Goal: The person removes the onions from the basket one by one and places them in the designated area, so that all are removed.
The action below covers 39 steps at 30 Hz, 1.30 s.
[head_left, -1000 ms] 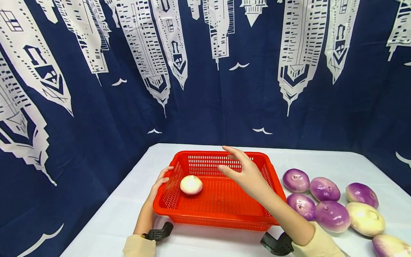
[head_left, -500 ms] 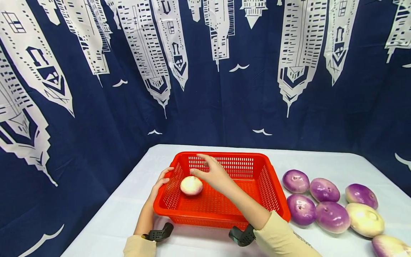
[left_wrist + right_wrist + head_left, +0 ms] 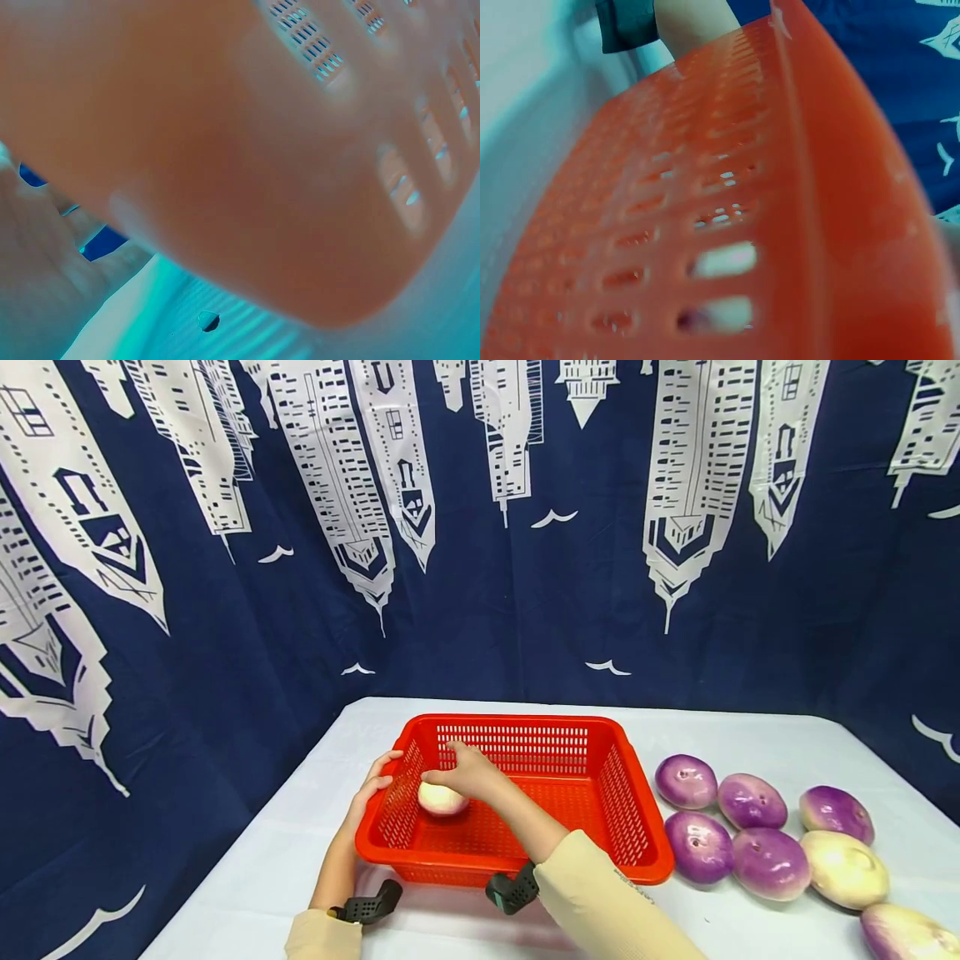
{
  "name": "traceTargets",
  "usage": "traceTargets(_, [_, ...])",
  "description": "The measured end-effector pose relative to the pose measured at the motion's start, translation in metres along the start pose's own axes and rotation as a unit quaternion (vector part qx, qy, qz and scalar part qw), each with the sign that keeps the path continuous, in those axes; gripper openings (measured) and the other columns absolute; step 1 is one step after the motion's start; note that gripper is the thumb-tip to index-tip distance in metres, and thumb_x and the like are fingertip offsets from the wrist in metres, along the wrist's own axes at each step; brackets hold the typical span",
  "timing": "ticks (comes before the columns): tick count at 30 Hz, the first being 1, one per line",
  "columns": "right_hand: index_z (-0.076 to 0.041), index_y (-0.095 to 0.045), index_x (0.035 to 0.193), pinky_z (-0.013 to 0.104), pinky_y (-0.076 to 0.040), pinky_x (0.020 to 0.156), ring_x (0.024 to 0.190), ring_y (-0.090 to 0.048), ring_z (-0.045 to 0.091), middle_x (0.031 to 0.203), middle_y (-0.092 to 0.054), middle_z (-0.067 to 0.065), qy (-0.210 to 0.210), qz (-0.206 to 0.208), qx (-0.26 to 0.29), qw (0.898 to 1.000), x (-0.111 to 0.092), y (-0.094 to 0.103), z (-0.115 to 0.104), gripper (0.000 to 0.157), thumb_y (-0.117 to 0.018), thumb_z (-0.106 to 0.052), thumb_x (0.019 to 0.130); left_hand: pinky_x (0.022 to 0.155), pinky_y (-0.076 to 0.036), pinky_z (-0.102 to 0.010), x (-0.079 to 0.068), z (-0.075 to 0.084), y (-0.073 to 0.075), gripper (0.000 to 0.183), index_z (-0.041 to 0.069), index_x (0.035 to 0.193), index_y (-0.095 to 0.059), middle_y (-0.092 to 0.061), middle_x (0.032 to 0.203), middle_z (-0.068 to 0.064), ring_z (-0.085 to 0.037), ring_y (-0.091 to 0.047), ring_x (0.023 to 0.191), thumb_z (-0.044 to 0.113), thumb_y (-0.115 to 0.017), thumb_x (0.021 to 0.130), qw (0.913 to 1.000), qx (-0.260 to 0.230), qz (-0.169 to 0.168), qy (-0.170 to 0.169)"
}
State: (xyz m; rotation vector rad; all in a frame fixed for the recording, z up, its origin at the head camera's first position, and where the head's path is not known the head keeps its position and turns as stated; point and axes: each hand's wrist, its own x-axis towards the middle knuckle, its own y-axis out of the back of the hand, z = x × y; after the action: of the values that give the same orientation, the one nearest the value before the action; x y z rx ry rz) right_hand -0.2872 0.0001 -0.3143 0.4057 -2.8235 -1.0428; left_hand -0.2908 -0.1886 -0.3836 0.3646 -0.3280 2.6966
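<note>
A red plastic basket [image 3: 517, 870] with slotted walls stands on the white table. My left hand [image 3: 369, 793] holds its left rim, fingertips over the edge; in the left wrist view part of that hand [image 3: 45, 277] shows beside the basket wall. One white-and-purple turnip [image 3: 441, 802] lies inside, towards the left. Over it is my right hand [image 3: 474, 775], thumb and forefinger spread apart at its top; whether they touch it I cannot tell. The basket wall [image 3: 810, 187] fills most of the right wrist view, and the right hand is mostly hidden there.
Several purple turnips [image 3: 771, 862] lie on the table right of the basket, with a paler cream one [image 3: 845, 868] among them. A dark blue curtain [image 3: 510, 627] printed with white buildings hangs behind the table [image 3: 315, 777].
My right hand has moved left across the basket and down to the turnip inside. The left hand has stayed at the rim, and the basket has not shifted noticeably.
</note>
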Motion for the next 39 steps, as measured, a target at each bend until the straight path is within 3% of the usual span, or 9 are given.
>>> traceTargets(3, [0.001,-0.035,0.136,0.047,-0.037,0.099,0.123,-0.043,0.034,0.135,-0.042,0.022,-0.015,-0.027,-0.004,1.0,0.003,-0.003,0.002,0.074,-0.063,-0.034,0.078,0.089,-0.041,-0.022,0.0,-0.001,0.0,0.042,0.02,0.126,-0.031,-0.037,0.123,0.003,-0.009,-0.044,0.107,0.004,-0.017,0.089,1.0,0.002,0.001,-0.004])
traceTargets(6, [0.002,-0.035,0.135,0.046,-0.036,0.1,0.123,-0.043,0.033,0.134,-0.044,0.021,-0.022,-0.049,-0.021,0.998,0.004,-0.006,0.005,0.073,-0.062,-0.034,0.078,0.087,-0.041,-0.021,0.0,-0.003,0.002,0.044,0.021,0.126,-0.033,-0.04,0.122,0.004,-0.008,-0.046,0.104,0.003,-0.016,0.09,0.9996,-0.003,-0.02,-0.022])
traceTargets(11, [0.0,-0.037,0.134,0.048,-0.038,0.096,0.12,-0.042,0.034,0.134,-0.04,0.02,-0.005,-0.047,-0.081,0.996,0.005,-0.011,0.011,0.072,-0.065,-0.032,0.077,0.087,-0.04,-0.019,0.003,-0.005,0.002,0.048,0.024,0.125,-0.035,-0.043,0.121,0.009,-0.005,-0.046,0.103,0.001,-0.014,0.089,0.9976,-0.022,-0.05,-0.043])
traceTargets(15, [-0.002,-0.037,0.135,0.049,-0.038,0.095,0.119,-0.042,0.034,0.136,-0.036,0.019,0.004,-0.039,-0.089,0.995,0.008,-0.014,0.016,0.072,-0.067,-0.031,0.075,0.087,-0.04,-0.02,0.005,-0.004,-0.002,0.046,0.021,0.125,-0.033,-0.04,0.122,0.006,-0.007,-0.044,0.104,0.0,-0.014,0.089,0.9988,-0.014,-0.036,-0.031])
traceTargets(22, [0.0,-0.035,0.136,0.046,-0.037,0.097,0.116,-0.044,0.031,0.136,-0.038,0.019,-0.014,-0.047,-0.036,0.998,0.012,-0.015,0.02,0.071,-0.065,-0.027,0.077,0.09,-0.039,-0.023,0.004,0.003,-0.007,0.043,0.015,0.13,-0.025,-0.031,0.125,-0.001,-0.014,-0.038,0.11,0.004,-0.016,0.09,0.9999,0.004,-0.002,0.014])
traceTargets(26, [-0.001,-0.033,0.138,0.047,-0.036,0.098,0.117,-0.044,0.032,0.137,-0.038,0.019,-0.001,-0.053,-0.012,0.999,0.01,-0.02,0.018,0.073,-0.066,-0.024,0.077,0.09,-0.039,-0.023,0.002,0.006,-0.004,0.043,0.011,0.13,-0.024,-0.032,0.125,-0.002,-0.014,-0.038,0.11,0.003,-0.016,0.089,0.9998,0.011,0.017,0.007])
traceTargets(34, [-0.002,-0.047,0.127,0.041,-0.044,0.086,0.096,-0.051,0.027,0.114,-0.044,0.015,-0.011,-0.031,-0.033,0.999,0.007,-0.024,0.015,0.06,-0.069,-0.022,0.075,0.089,-0.039,-0.023,-0.002,0.004,-0.002,0.044,0.012,0.13,-0.026,-0.033,0.125,0.0,-0.013,-0.039,0.11,0.002,-0.015,0.088,0.9998,0.015,0.014,0.002])
traceTargets(39, [-0.007,-0.046,0.13,0.044,-0.041,0.089,0.104,-0.049,0.028,0.124,-0.049,0.016,-0.006,-0.051,-0.06,0.997,0.007,-0.023,0.016,0.062,-0.069,-0.02,0.075,0.09,-0.039,-0.023,-0.001,0.004,-0.004,0.044,0.007,0.132,-0.021,-0.031,0.127,-0.002,-0.015,-0.038,0.111,0.002,-0.015,0.088,0.9997,0.01,0.018,0.013])
